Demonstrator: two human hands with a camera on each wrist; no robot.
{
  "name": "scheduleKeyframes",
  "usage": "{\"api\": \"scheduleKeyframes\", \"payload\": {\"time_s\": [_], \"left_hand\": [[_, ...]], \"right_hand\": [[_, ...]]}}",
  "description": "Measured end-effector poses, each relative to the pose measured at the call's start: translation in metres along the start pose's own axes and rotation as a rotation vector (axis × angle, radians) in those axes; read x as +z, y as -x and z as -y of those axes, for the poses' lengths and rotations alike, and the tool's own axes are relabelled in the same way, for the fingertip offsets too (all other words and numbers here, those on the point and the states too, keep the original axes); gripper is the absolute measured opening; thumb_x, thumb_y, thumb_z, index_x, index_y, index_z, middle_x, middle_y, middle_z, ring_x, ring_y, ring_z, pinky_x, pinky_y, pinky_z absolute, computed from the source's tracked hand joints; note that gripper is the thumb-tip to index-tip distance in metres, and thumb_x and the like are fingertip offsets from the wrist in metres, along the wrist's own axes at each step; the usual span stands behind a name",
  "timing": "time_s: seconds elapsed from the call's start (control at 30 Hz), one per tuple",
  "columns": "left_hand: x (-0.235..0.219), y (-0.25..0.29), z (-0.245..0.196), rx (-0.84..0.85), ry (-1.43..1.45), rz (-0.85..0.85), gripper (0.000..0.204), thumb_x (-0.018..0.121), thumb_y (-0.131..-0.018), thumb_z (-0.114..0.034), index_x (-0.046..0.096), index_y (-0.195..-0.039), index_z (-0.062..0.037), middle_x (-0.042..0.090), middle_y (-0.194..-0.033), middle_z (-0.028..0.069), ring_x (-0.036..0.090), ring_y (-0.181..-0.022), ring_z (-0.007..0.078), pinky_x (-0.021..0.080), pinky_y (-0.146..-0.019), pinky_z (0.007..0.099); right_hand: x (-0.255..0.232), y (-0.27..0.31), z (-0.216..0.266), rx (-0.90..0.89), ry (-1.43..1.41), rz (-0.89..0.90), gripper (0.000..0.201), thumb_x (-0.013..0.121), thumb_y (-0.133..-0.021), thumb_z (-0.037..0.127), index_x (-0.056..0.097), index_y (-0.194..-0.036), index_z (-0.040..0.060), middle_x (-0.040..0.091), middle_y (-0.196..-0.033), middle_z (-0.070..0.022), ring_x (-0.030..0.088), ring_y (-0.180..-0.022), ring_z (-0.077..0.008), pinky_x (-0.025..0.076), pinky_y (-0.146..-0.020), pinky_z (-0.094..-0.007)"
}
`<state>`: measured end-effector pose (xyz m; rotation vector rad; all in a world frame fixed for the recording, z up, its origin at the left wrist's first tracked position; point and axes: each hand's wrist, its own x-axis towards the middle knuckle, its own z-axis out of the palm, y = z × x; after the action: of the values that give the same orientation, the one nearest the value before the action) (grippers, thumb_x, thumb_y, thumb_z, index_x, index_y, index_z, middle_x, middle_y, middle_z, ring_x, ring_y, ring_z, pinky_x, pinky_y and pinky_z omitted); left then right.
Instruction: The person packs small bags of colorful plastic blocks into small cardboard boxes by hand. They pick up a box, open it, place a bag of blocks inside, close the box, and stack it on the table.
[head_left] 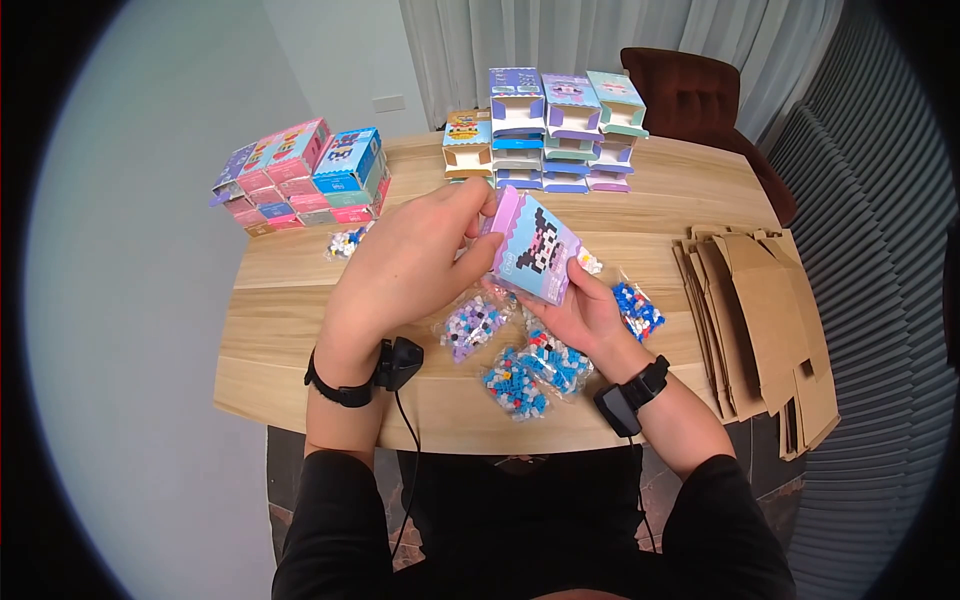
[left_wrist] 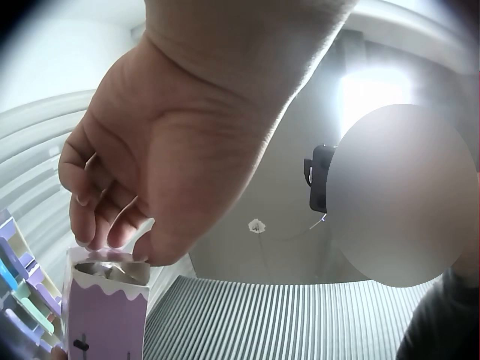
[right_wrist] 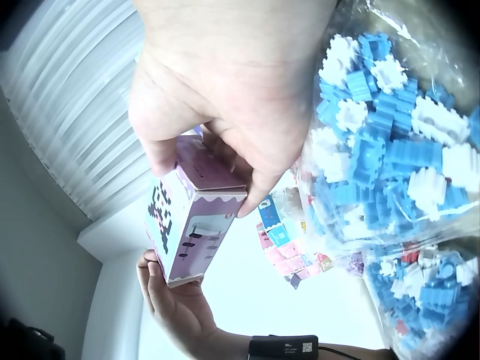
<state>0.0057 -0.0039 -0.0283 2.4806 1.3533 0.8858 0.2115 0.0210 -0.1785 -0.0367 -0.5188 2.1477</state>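
Above a wood-grain table point(head_left: 275, 345), a person's left hand point(head_left: 415, 240) pinches a purple-and-blue box point(head_left: 540, 255) at its open end while the right hand point(head_left: 588, 312) grips the other, best kept light against crushing, bagged bricks point(head_left: 515, 388) below, stacked boxes point(head_left: 570, 92) beyond.

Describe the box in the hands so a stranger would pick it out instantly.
Find the wooden table, then the right hand above it. That hand grips a purple and light-blue box with a black-and-white pixel figure, the only box held up rather than stacked.
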Motion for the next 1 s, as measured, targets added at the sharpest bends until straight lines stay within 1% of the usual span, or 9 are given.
{"api": "scheduleKeyframes", "payload": {"time_s": [0.2, 0.3, 0.4, 0.5, 0.6, 0.7, 0.8, 0.9, 1.0], "left_hand": [[0.0003, 0.0003, -0.0015, -0.008, 0.005, -0.002, 0.02, 0.068, -0.084, -0.012, 0.055, -0.095, -0.0022, 0.06, -0.079, 0.0105, 0.06, -0.069, 0.0251, 0.047, -0.061, 0.0342], [0.0035, 0.0005, -0.0055, 0.044, -0.056, 0.013, 0.018, 0.066, -0.086, -0.013, 0.056, -0.096, -0.0025, 0.061, -0.081, 0.0114, 0.061, -0.07, 0.0271, 0.047, -0.062, 0.0358], [-0.0015, 0.0001, -0.0043, 0.033, -0.05, 0.027, 0.016, 0.063, -0.088, -0.014, 0.056, -0.098, -0.003, 0.061, -0.082, 0.0122, 0.061, -0.072, 0.0287, 0.047, -0.063, 0.0368], [0.0006, -0.0004, -0.0025, 0.083, -0.071, 0.012, 0.016, 0.061, -0.09, -0.015, 0.057, -0.1, -0.0032, 0.061, -0.084, 0.0122, 0.061, -0.072, 0.0287, 0.047, -0.064, 0.0372], [0.0012, 0.0012, -0.0023, 0.086, -0.068, 0.05, 0.02, 0.063, -0.089, -0.017, 0.057, -0.102, -0.0035, 0.062, -0.085, 0.0122, 0.061, -0.073, 0.0286, 0.048, -0.064, 0.037], [-0.0003, 0.0016, -0.0069, 0.04, -0.021, 0.017, 0.023, 0.065, -0.088, -0.017, 0.058, -0.105, -0.0041, 0.061, -0.085, 0.0121, 0.061, -0.075, 0.0281, 0.048, -0.066, 0.0365], [-0.0035, 0.0032, -0.0044, 0.083, -0.054, 0.039, 0.025, 0.065, -0.088, -0.017, 0.058, -0.108, -0.0049, 0.061, -0.089, 0.0122, 0.061, -0.077, 0.0271, 0.048, -0.067, 0.0358], [-0.0052, 0.0026, -0.0038, 0.085, -0.062, 0.096, 0.025, 0.065, -0.087, -0.016, 0.058, -0.108, -0.0051, 0.061, -0.096, 0.012, 0.061, -0.081, 0.0268, 0.049, -0.069, 0.0363], [-0.0054, 0.0038, -0.0072, 0.094, -0.143, 0.075, 0.027, 0.069, -0.083, -0.014, 0.059, -0.107, -0.0054, 0.06, -0.104, 0.0111, 0.061, -0.09, 0.0277, 0.049, -0.074, 0.0369]], "right_hand": [[-0.0029, 0.0002, 0.0006, 0.014, -0.008, -0.009, 0.061, 0.051, -0.099, 0.029, 0.026, -0.148, 0.006, 0.036, -0.15, -0.0158, 0.032, -0.141, -0.032, 0.024, -0.119, -0.046], [-0.0055, 0.0003, 0.0003, 0.017, -0.007, -0.011, 0.06, 0.051, -0.099, 0.029, 0.026, -0.148, 0.0061, 0.036, -0.15, -0.0157, 0.033, -0.141, -0.0319, 0.024, -0.119, -0.046], [-0.0026, 0.0014, 0.0007, 0.013, -0.012, -0.002, 0.06, 0.051, -0.099, 0.029, 0.026, -0.148, 0.0058, 0.038, -0.149, -0.0152, 0.034, -0.14, -0.0318, 0.025, -0.119, -0.0459], [-0.0043, 0.0006, 0.0, 0.012, -0.01, -0.024, 0.06, 0.052, -0.099, 0.029, 0.026, -0.148, 0.0054, 0.039, -0.149, -0.0149, 0.035, -0.14, -0.0314, 0.026, -0.119, -0.0458], [-0.0011, 0.0006, 0.0001, -0.009, 0.013, -0.036, 0.06, 0.052, -0.098, 0.029, 0.026, -0.148, 0.0051, 0.04, -0.148, -0.015, 0.036, -0.139, -0.0309, 0.026, -0.119, -0.0457], [-0.0054, 0.0008, -0.0003, 0.003, 0.0, -0.009, 0.06, 0.052, -0.098, 0.029, 0.027, -0.147, 0.0055, 0.04, -0.148, -0.0149, 0.036, -0.139, -0.0303, 0.026, -0.119, -0.0461], [-0.0051, 0.0008, -0.0005, 0.004, 0.008, 0.003, 0.06, 0.053, -0.098, 0.03, 0.027, -0.147, 0.0057, 0.04, -0.148, -0.0145, 0.037, -0.139, -0.0301, 0.027, -0.118, -0.0461], [-0.0075, 0.0007, -0.0011, 0.001, 0.03, 0.017, 0.06, 0.052, -0.099, 0.031, 0.028, -0.147, 0.0063, 0.04, -0.148, -0.0141, 0.037, -0.138, -0.0296, 0.027, -0.118, -0.046], [-0.0088, 0.0006, -0.0007, 0.002, 0.036, -0.013, 0.058, 0.05, -0.1, 0.031, 0.028, -0.147, 0.0067, 0.04, -0.148, -0.0136, 0.038, -0.138, -0.029, 0.027, -0.118, -0.0459]]}}
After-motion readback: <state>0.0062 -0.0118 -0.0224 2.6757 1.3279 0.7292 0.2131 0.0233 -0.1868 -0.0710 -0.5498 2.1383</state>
